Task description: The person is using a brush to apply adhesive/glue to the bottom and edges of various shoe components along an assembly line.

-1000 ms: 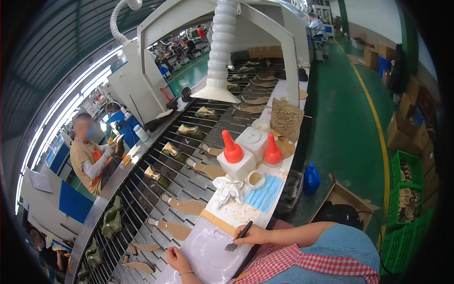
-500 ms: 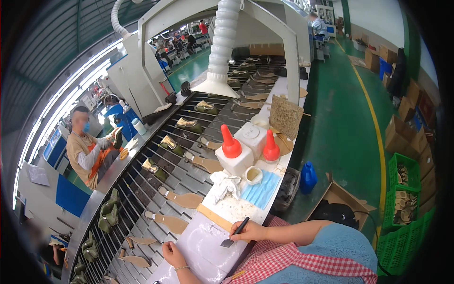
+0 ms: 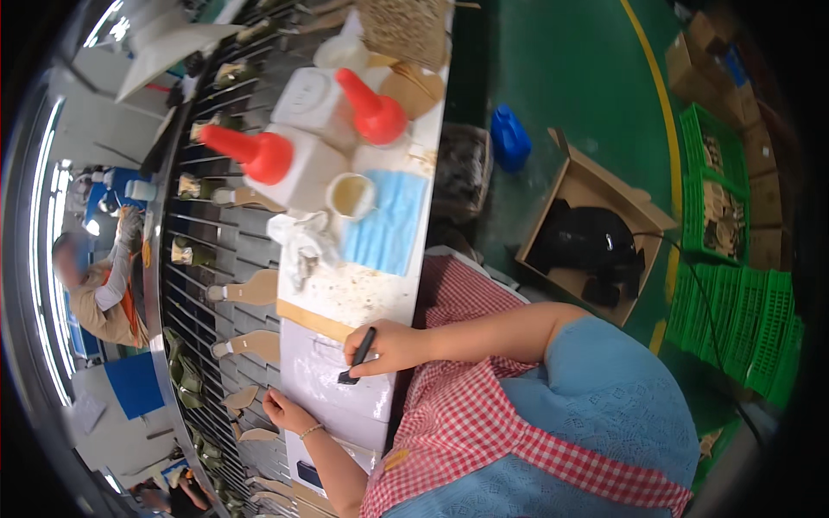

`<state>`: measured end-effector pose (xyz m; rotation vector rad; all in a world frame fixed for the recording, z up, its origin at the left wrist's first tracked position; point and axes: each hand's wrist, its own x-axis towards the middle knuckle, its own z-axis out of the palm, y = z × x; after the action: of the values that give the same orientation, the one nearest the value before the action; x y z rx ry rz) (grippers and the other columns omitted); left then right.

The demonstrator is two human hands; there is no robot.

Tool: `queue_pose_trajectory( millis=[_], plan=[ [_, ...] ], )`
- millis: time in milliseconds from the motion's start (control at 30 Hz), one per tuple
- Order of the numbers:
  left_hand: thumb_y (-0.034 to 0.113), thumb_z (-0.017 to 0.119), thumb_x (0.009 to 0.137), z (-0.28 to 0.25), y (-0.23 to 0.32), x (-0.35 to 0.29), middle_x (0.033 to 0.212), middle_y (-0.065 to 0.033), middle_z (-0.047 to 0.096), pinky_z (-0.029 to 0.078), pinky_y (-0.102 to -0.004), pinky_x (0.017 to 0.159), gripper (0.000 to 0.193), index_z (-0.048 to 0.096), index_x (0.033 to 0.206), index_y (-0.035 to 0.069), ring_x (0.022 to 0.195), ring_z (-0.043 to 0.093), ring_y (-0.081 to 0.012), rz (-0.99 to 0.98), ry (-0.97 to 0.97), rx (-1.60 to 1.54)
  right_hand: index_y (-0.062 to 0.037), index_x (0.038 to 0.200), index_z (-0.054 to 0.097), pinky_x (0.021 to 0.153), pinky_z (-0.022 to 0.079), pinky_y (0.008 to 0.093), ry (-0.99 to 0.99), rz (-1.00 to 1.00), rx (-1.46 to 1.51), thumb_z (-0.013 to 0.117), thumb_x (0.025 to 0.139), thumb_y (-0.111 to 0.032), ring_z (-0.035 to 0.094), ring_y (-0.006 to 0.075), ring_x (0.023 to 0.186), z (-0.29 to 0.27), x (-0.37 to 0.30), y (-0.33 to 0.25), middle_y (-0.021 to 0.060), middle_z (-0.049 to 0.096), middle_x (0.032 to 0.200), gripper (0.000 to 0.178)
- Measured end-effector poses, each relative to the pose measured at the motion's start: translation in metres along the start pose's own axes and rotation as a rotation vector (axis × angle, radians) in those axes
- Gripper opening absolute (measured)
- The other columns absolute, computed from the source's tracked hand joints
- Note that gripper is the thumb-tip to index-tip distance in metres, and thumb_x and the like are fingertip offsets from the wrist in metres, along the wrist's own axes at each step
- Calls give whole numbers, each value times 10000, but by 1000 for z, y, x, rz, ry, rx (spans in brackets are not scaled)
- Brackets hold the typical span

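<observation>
My right hand (image 3: pixel 386 347) is closed around a black brush (image 3: pixel 362 351) with a flat dark tip. The tip is over the pale, shiny work sheet (image 3: pixel 302 363) on the white table, close to the sheet's right side. My left hand (image 3: pixel 289 412) is by the table's left edge, its fingers loosely curled and nothing visible in them. Beyond that hand, tan shoe insoles (image 3: pixel 259 345) lie on the slatted conveyor. A small glue cup (image 3: pixel 351 196) stands farther up the table, beside a blue face mask (image 3: pixel 384 229) and a crumpled white cloth (image 3: pixel 304 246).
Two white bottles with red cone caps (image 3: pixel 263 160) stand at the far end of the table. Green shoe uppers (image 3: pixel 183 371) sit along the conveyor. A co-worker (image 3: pixel 99 293) is across it. On the right are an open carton (image 3: pixel 557 207), a blue jug (image 3: pixel 510 138) and green crates (image 3: pixel 721 319).
The view has turned and tilted down, so the table now stands more upright in it. My right hand still holds the brush over the sheet; my left remains at the table's left edge.
</observation>
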<state>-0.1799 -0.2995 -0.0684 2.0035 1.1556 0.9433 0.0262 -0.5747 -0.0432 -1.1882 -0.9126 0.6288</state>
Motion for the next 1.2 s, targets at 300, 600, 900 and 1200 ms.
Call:
queue_pose_trajectory(
  millis=[300, 600, 900, 1200],
  plan=[
    [302, 477, 971, 4, 24, -8, 1113, -189, 584, 427, -362, 895, 415, 549, 1131, -74, 991, 543, -288, 38, 5, 447, -54, 893, 591, 653, 460, 309, -120, 113, 221, 699, 790, -208, 603, 180, 736, -16, -6, -12, 47, 641, 811, 215],
    [357, 440, 973, 7, 27, -8, 1103, -222, 563, 405, -412, 902, 467, 560, 1121, -69, 1011, 517, -355, 42, -6, 635, -52, 904, 590, 689, 471, 298, -164, 103, 314, 707, 783, -194, 604, 163, 755, -18, -5, -1, 42, 643, 821, 220],
    [363, 429, 977, 12, 38, -10, 1051, -218, 545, 409, -415, 863, 454, 568, 1078, -57, 953, 513, -357, 49, -7, 664, -47, 899, 592, 699, 474, 295, -175, 100, 339, 700, 781, -178, 607, 162, 763, -23, -3, -4, 43, 644, 831, 206],
    [337, 462, 965, 4, 29, -9, 1025, -208, 557, 414, -408, 862, 414, 576, 1063, -50, 940, 519, -344, 53, -7, 631, -51, 895, 599, 678, 468, 290, -154, 83, 320, 699, 781, -168, 605, 148, 738, -15, -5, -8, 40, 645, 812, 192]
  ],
)
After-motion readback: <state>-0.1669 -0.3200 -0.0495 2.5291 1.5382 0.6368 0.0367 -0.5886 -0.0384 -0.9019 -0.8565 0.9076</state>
